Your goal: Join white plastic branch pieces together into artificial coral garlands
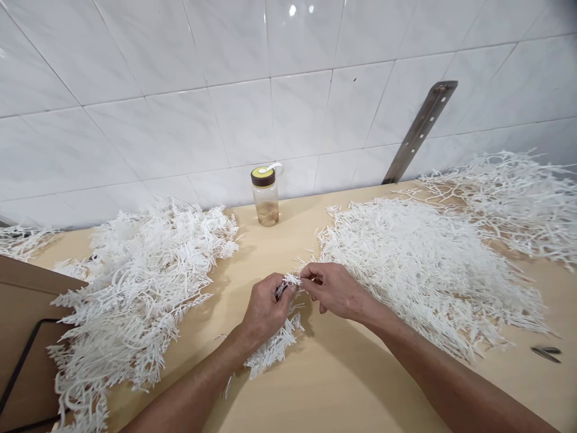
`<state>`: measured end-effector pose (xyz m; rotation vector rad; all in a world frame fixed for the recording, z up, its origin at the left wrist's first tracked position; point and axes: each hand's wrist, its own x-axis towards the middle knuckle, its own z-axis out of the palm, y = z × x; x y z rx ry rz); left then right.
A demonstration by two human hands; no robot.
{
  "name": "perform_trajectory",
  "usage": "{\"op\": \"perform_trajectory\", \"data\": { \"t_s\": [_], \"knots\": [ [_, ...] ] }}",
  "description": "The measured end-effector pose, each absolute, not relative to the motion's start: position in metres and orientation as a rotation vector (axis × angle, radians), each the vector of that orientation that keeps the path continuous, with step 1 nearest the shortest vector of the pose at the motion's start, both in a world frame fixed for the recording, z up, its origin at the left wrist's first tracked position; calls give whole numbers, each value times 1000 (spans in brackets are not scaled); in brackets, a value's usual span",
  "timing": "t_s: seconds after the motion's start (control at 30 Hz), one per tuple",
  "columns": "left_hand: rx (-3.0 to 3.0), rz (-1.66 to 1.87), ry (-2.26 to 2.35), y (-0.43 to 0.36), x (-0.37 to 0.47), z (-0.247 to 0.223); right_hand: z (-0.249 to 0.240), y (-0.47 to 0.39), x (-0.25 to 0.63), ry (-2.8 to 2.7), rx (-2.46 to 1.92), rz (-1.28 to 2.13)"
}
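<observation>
My left hand is closed on a white branched piece, whose fine tips stick up between thumb and forefinger. Close against it on the right, my right hand has thumb and forefinger pinched at the piece's tips; what lies between those fingertips is too small to make out. Below my left hand, a bunch of white sprigs hangs or lies over the tabletop, partly hidden by the hand and forearm.
White branched pieces form a left heap and a right heap, with looser strands behind. A lidded bottle and metal bracket are by the tiled wall. A brown box and dark clippers flank the table.
</observation>
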<state>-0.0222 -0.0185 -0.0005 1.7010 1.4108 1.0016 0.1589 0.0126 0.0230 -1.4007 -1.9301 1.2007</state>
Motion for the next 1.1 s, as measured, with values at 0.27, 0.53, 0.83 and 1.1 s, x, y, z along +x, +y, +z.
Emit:
{"op": "perform_trajectory", "data": {
  "t_s": [0.27, 0.53, 0.83, 1.1],
  "knots": [
    [1257, 1063, 1250, -13, -24, -1, 15, 2, 143, -1957, -1237, 815],
    [822, 1061, 1287, -8, -27, 6, 3, -16, 127, -2075, -943, 429],
    [1071, 1169, 1336, -7, -27, -8, 14, 1, 145, -1716, -1253, 519],
    [1101, 1181, 1342, -7, -26, -8, 21, 10, 156, -1937, -1352, 573]
  ]
}}
